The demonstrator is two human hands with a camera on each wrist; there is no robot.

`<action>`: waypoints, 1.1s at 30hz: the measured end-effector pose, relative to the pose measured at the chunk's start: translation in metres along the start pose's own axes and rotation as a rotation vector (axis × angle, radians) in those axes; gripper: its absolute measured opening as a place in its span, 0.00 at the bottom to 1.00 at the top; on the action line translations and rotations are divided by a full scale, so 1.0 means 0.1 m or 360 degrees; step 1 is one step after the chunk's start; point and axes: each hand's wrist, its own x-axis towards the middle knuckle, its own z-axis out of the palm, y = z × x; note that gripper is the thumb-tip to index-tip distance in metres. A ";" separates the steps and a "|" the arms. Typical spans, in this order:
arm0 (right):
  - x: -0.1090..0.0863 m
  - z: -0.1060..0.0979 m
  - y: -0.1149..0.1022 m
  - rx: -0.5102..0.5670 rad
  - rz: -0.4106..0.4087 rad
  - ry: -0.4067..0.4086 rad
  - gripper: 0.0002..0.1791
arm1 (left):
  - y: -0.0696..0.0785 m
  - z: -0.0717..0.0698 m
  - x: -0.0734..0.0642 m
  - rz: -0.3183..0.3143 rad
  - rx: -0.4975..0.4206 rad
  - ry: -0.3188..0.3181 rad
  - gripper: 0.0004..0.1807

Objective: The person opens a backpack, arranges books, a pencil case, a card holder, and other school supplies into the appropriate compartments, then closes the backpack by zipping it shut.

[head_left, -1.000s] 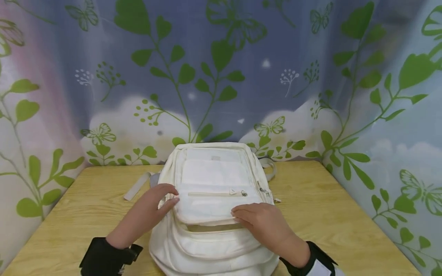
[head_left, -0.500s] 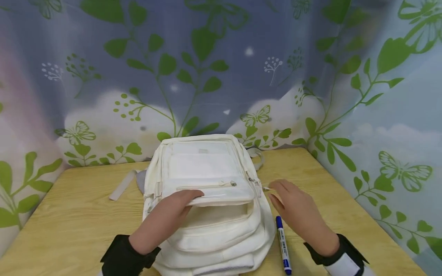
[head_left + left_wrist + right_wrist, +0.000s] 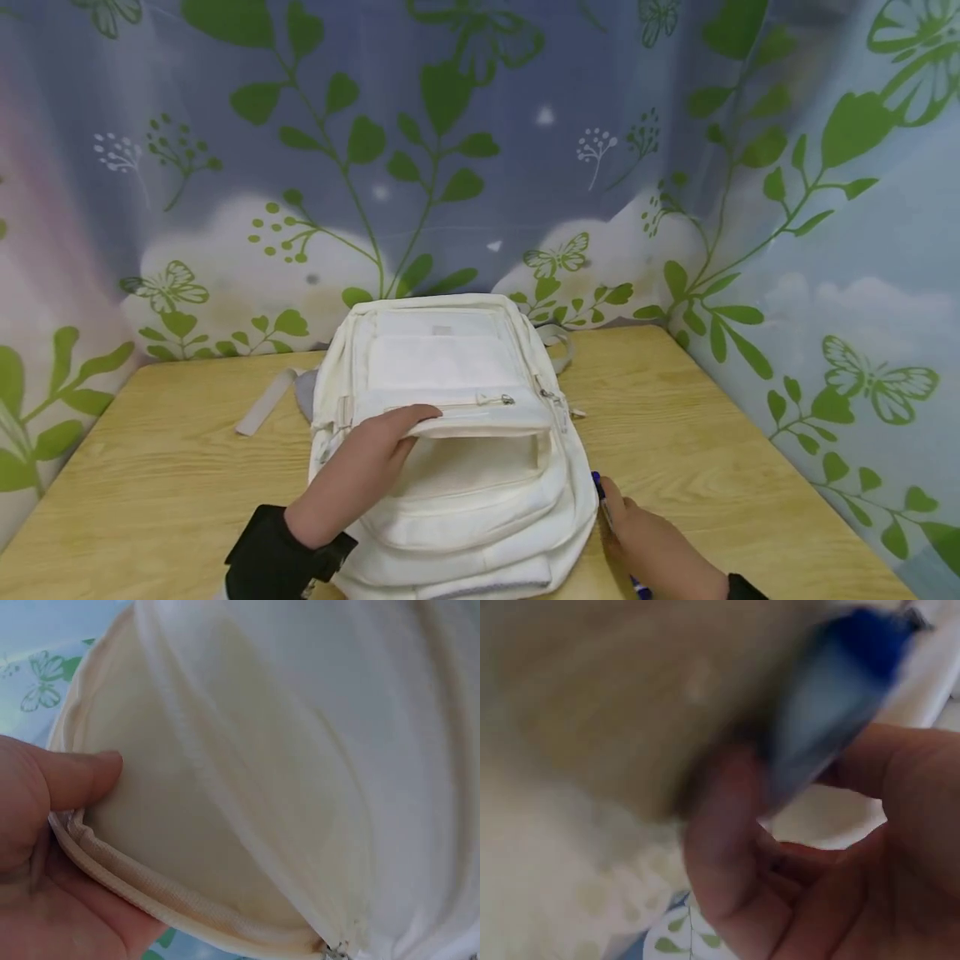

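A cream backpack (image 3: 465, 521) lies on the table in the head view, its front pocket gaping. My left hand (image 3: 367, 471) pinches the edge of the pocket's front flap (image 3: 472, 421) and lifts it. In the left wrist view the thumb (image 3: 82, 778) lies on the inside of the flap, the other fingers beneath it. Beside the bag's right side, my right hand (image 3: 648, 537) grips a blue-capped marker (image 3: 641, 590). The right wrist view, blurred, shows the marker (image 3: 821, 712) between thumb and fingers. In the head view the hand hides most of its barrel.
The wooden table (image 3: 720, 433) stretches out on both sides of the bag. A strap (image 3: 266, 402) lies at its left and a strap loop (image 3: 557, 346) at its back right. A leaf-patterned curtain (image 3: 450, 167) hangs behind and at the sides.
The left hand has moved from the bag's left side to the flap edge and raised it. The right hand has left the flap, come down to the right and picked up the marker.
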 end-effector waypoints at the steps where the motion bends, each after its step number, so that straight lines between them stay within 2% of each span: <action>1: 0.01 -0.03 -0.01 -0.0079 -0.0065 0.0131 0.30 | 0.01 -0.01 0.01 -0.0014 -0.0019 0.0003 0.17; 2: 0.03 -0.08 -0.02 -0.0169 -0.0149 0.0277 0.28 | 0.01 -0.03 0.01 -0.0029 -0.0035 0.0008 0.18; 3: 0.05 -0.16 -0.06 -0.0149 -0.0123 0.0364 0.27 | 0.02 -0.05 0.01 -0.0037 -0.0054 0.0019 0.18; 6: 0.14 -0.46 -0.19 -0.0359 -0.0246 0.0577 0.23 | 0.04 -0.08 0.04 -0.0022 -0.0084 0.0072 0.19; 7: 0.16 -0.55 -0.26 -0.0401 -0.0306 0.0599 0.22 | 0.05 -0.09 0.05 -0.0010 -0.0090 0.0093 0.19; 9: 0.23 -0.70 -0.42 -0.0388 -0.0414 0.0494 0.22 | 0.08 -0.10 0.09 0.0015 -0.0110 0.0129 0.18; 11: 0.32 -0.75 -0.59 -0.0372 -0.0573 0.0445 0.23 | 0.11 -0.12 0.13 0.0042 -0.0121 0.0151 0.18; 14: 0.53 -0.75 -0.81 -0.0408 -0.0867 0.0483 0.21 | 0.15 -0.14 0.16 0.0058 -0.0116 0.0162 0.17; 16: 0.69 -0.74 -0.93 -0.0445 -0.1045 0.0541 0.15 | 0.16 -0.16 0.17 0.0074 -0.0089 0.0167 0.17; 19: 0.96 -0.75 -1.05 -0.0472 -0.1207 0.0611 0.06 | 0.16 -0.18 0.17 0.0086 -0.0039 0.0170 0.18; 21: 1.11 -0.77 -1.11 -0.0188 -0.1169 0.0470 0.08 | 0.17 -0.20 0.16 0.0089 -0.0014 0.0186 0.19; 24: 1.29 -0.80 -1.19 0.0488 -0.1016 0.0183 0.16 | 0.18 -0.24 0.15 0.0087 -0.0001 0.0219 0.19; 26: 1.39 -0.82 -1.23 0.0715 -0.0894 0.0106 0.21 | 0.19 -0.25 0.15 0.0105 0.0006 0.0255 0.19; 28: 1.45 -0.85 -1.27 0.0542 -0.0869 0.0094 0.17 | 0.19 -0.26 0.14 0.0126 0.0001 0.0270 0.18; 30: 1.47 -0.88 -1.29 0.0151 -0.0875 0.0119 0.13 | 0.20 -0.25 0.13 0.0149 0.0001 0.0280 0.18; 33: 1.50 -0.93 -1.33 -0.0194 -0.0922 0.0131 0.10 | 0.20 -0.25 0.11 0.0158 0.0012 0.0268 0.17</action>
